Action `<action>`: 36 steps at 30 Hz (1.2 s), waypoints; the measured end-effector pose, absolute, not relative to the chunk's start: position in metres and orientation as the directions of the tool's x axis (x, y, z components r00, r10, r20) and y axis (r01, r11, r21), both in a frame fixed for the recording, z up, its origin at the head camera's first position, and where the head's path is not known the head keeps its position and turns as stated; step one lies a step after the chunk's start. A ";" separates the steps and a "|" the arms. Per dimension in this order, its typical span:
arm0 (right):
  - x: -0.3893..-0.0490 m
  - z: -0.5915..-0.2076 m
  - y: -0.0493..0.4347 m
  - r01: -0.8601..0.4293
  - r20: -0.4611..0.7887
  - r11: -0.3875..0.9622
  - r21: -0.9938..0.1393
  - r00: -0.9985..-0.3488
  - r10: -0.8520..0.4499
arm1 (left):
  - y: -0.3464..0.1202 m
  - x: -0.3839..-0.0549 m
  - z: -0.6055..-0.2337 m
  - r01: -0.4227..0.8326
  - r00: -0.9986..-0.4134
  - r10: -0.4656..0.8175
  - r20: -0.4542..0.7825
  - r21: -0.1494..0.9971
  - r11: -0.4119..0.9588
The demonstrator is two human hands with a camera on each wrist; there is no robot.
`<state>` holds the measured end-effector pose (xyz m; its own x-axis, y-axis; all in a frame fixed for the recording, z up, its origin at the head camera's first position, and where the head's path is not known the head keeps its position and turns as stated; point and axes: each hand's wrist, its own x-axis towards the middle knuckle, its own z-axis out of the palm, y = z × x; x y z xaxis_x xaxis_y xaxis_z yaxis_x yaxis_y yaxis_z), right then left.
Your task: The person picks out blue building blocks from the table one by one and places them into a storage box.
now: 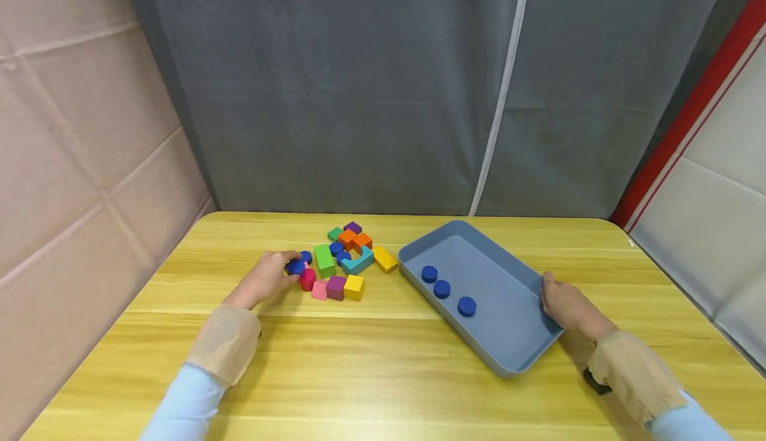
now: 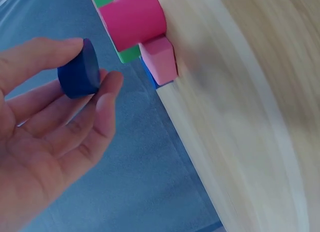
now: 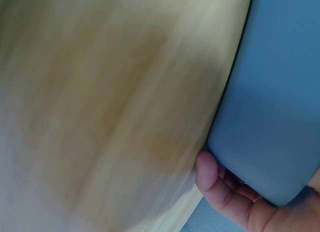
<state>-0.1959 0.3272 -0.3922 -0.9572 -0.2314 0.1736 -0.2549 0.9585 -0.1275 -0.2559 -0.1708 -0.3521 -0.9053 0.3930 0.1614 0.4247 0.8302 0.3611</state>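
Note:
My left hand (image 1: 269, 278) pinches a blue round block (image 2: 80, 72) between thumb and fingers, at the left side of a group of coloured blocks. Close by stand a crimson cylinder (image 2: 134, 21) and a pink block (image 2: 160, 62). On the right, my right hand (image 1: 568, 304) grips the edge of a blue-grey tray (image 1: 503, 354), its fingers (image 3: 232, 204) showing under the tray's outer side in the right wrist view. Inside the tray, three blue round blocks, one of them the nearest block (image 1: 467, 306), lie in a row along the left side.
Within the group are a light green block (image 1: 325, 261), a turquoise arch (image 1: 358, 261), yellow blocks (image 1: 354, 287), orange blocks (image 1: 362, 241), purple blocks (image 1: 336, 288) and more blue round blocks (image 1: 336, 249). A grey curtain (image 1: 359, 95) hangs behind the wooden table (image 1: 359, 368).

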 end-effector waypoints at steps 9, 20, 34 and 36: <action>-0.197 -0.393 0.328 -0.250 0.173 0.961 -0.117 -0.958 -0.228 | -0.155 -0.254 -0.346 0.454 -0.891 0.422 0.169 0.369 0.811; -0.197 -0.393 0.330 -0.267 0.197 0.957 -0.115 -0.950 -0.241 | -0.122 -0.258 -0.338 0.531 -0.843 0.513 0.163 0.401 0.746; -0.196 -0.393 0.330 -0.257 0.188 0.959 -0.120 -0.954 -0.232 | -0.080 -0.267 -0.330 0.622 -0.781 0.581 0.230 0.377 0.686; -0.196 -0.393 0.330 -0.255 0.184 0.959 -0.121 -0.955 -0.231 | -0.075 -0.268 -0.331 0.631 -0.773 0.587 0.240 0.385 0.673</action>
<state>-0.1959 0.3303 -0.3928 -0.9554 -0.2309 0.1843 -0.2551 0.9594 -0.1205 -0.2684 -0.0748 -0.3308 -0.7730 0.5871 0.2404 0.6312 0.6734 0.3848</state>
